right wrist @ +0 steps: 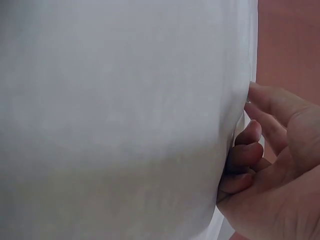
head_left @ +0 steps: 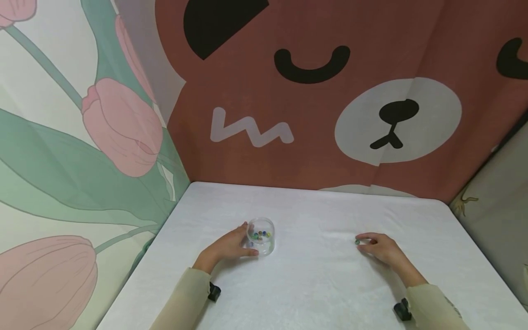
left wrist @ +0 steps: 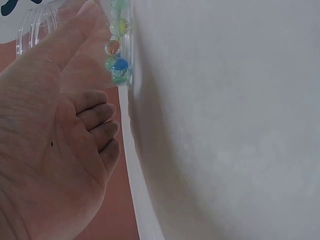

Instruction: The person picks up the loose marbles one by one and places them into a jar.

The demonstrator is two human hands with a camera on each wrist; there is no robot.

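A clear plastic jar (head_left: 270, 247) stands on the white table, left of centre in the head view. Several colourful glass marbles (left wrist: 114, 48) lie at its bottom. My left hand (head_left: 227, 247) grips the jar from its left side, with the thumb along the near wall and the forefinger at the far side. Well over to the right, my right hand (head_left: 381, 250) pinches one small greenish marble (head_left: 357, 242) between thumb and forefinger, low over the cloth. In the right wrist view the other fingers (right wrist: 247, 155) are curled near the cloth, and the marble is mostly hidden.
White cloth covers the table (head_left: 313, 284). Behind it hangs a brown backdrop (head_left: 305, 160) with a cartoon bear face, and a tulip-patterned curtain (head_left: 49, 183) borders the left. Both wrists carry small black cameras (head_left: 402, 310) below the sleeves' cuffs.
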